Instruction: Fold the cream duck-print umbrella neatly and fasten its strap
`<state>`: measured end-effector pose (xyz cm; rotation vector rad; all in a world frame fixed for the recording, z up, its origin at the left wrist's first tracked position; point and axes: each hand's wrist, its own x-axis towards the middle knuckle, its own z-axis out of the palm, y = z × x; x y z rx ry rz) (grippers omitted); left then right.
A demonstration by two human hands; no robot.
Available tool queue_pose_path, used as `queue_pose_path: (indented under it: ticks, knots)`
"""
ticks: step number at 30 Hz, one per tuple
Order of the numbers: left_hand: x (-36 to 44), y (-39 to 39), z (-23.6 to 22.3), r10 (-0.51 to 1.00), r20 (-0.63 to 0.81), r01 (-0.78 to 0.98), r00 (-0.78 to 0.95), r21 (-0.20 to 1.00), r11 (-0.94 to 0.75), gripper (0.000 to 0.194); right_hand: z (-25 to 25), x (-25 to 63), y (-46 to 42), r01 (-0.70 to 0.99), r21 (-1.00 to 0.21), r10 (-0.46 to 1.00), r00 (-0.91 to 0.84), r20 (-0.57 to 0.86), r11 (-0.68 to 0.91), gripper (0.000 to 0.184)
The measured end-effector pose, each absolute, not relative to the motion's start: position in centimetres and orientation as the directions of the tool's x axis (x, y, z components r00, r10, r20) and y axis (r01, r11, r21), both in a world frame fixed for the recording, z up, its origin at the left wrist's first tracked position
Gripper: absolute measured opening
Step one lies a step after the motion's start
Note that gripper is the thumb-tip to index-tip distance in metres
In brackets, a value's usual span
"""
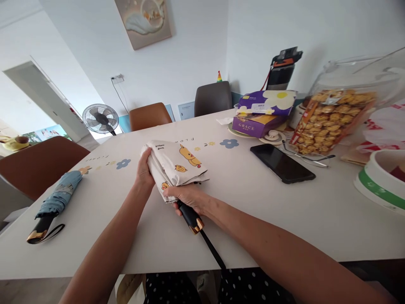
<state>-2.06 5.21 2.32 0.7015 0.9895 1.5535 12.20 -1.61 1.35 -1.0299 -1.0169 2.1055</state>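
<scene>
A white folding umbrella (172,162) printed with yellow ducks is between my hands just over the table, its canopy collapsed and partly wrapped. My left hand (145,169) grips the canopy's far left side. Near the handle end, my right hand (190,196) is closed on the lower canopy, thumb on top. Below it sticks out the black handle with a gold-coloured tip, and a black strap hangs toward the table's front edge. To the left lies a blue folded umbrella (60,194), rolled up, with a black and gold handle and wrist loop.
On the white table (253,219), a black phone (281,162) and eyeglasses (305,154) lie to the right. Behind them stand tissue packs (261,114), a snack jar (335,114) and a dark bottle (281,71). A white-green container (379,181) sits at the right edge. Chairs (150,116) line the far side.
</scene>
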Motion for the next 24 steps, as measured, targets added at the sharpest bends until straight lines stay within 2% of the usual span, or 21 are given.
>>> queue_pose_path:
  ticks: [4, 7, 10, 13, 15, 17, 19, 21, 24]
  knots:
    - [-3.7, 6.4, 1.8, 0.931, -0.069, -0.412, -0.359, 0.907, -0.091, 0.026, 1.1, 12.3, -1.5, -0.223, -0.787, 0.727, -0.581, -0.366, -0.575, 0.017]
    - [-3.8, 6.7, 1.0, 0.896, 0.023, -0.281, -0.444, 0.946, -0.163, 0.018, 0.8, 12.5, -1.1, -0.239, -0.793, 0.758, -0.534, -0.374, -0.560, 0.016]
    - [-3.0, 6.2, 0.6, 0.877, 0.135, -0.089, -0.461, 0.976, -0.197, 0.025, 0.7, 12.4, -0.9, -0.230, -0.795, 0.772, -0.492, -0.404, -0.562, 0.014]
    - [-2.0, 5.4, 1.1, 0.833, 0.311, 0.167, -0.457, 0.950, -0.263, 0.040, 0.7, 12.2, -1.0, -0.213, -0.773, 0.748, -0.495, -0.442, -0.597, 0.013]
    - [-1.1, 5.1, 2.1, 0.856, 0.395, 0.333, -0.332, 0.899, -0.286, 0.037, 0.8, 12.3, -1.1, -0.219, -0.759, 0.736, -0.506, -0.450, -0.614, 0.015]
    - [0.2, 5.3, 3.3, 0.924, 0.366, 0.425, -0.112, 0.858, -0.288, 0.029, 0.8, 12.4, -1.1, -0.234, -0.745, 0.728, -0.519, -0.448, -0.625, 0.017]
    - [1.8, 5.9, 4.5, 0.961, 0.245, 0.447, 0.131, 0.850, -0.277, 0.024, 0.7, 12.5, -1.1, -0.234, -0.738, 0.717, -0.537, -0.445, -0.633, 0.018]
    - [3.5, 6.9, 5.1, 0.947, 0.104, 0.419, 0.303, 0.878, -0.231, 0.024, 0.5, 12.6, -1.0, -0.219, -0.741, 0.709, -0.547, -0.446, -0.635, 0.018]
    - [5.4, 8.6, 4.7, 0.918, -0.080, 0.356, 0.388, 0.932, -0.069, 0.026, 0.2, 12.5, -0.8, -0.211, -0.738, 0.706, -0.538, -0.460, -0.641, 0.017]
